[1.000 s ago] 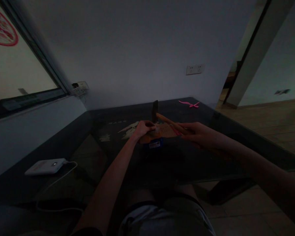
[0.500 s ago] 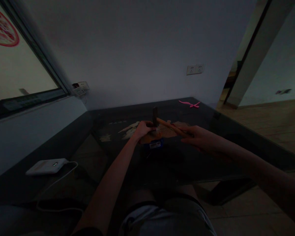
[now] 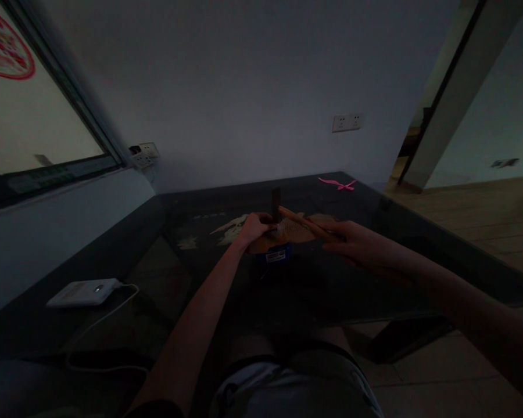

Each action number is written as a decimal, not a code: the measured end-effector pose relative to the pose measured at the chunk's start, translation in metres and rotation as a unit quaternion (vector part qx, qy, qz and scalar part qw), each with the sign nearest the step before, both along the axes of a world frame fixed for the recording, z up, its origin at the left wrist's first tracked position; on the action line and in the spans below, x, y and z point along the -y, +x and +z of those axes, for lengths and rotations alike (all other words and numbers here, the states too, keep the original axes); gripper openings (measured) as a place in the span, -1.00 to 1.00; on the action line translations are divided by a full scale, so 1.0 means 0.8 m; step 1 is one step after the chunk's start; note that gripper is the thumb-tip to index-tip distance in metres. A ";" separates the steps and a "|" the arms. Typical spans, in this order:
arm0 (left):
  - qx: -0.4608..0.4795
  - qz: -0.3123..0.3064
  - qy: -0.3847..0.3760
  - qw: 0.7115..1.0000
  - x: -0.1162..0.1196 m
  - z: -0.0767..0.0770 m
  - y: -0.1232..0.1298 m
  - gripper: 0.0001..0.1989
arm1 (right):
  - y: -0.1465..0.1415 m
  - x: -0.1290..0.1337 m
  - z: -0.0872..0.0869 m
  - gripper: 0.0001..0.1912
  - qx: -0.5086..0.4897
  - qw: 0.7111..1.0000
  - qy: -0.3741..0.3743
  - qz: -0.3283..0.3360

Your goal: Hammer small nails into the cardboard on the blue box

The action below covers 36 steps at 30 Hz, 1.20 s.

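My right hand (image 3: 353, 241) is wrapped round the wooden handle of a hammer (image 3: 303, 220). Its dark head stands upright just beyond the fingertips of my left hand (image 3: 256, 226). Those fingers are closed in a pinch over a brown, flat piece (image 3: 260, 246); whatever small thing they pinch is too dark to make out. Under the brown piece sits a blue box (image 3: 283, 254) with a white label, on the dark table (image 3: 331, 290). I cannot tell whether the hammer head touches anything.
On the left of the table lies a white power bank (image 3: 85, 292) with a white cable (image 3: 113, 312). A pink ribbon (image 3: 342, 186) lies near the far right corner. Wall sockets (image 3: 347, 122) are on the wall behind the table, and a window (image 3: 39, 116) is at left.
The hammer head and both hands stay in almost the same place. The whole view has shifted very slightly.
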<state>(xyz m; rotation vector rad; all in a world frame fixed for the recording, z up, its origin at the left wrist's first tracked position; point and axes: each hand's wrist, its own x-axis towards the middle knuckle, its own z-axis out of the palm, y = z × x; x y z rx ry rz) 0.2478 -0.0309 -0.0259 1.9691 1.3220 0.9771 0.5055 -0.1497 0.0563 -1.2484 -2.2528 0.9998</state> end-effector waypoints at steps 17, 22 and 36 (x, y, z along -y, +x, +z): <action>0.002 0.002 0.003 1.000 -0.004 -0.004 -0.002 -0.78 | -0.004 0.008 0.008 -0.47 -0.015 1.000 0.007 -0.018; 0.013 -0.001 -0.012 1.000 -0.004 -0.005 -0.001 -0.74 | -0.006 0.004 0.001 -0.43 -0.003 1.000 -0.004 -0.007; 0.035 0.012 -0.037 0.999 -0.002 -0.003 0.002 -0.74 | -0.009 0.003 0.001 -0.38 0.009 1.000 0.010 -0.002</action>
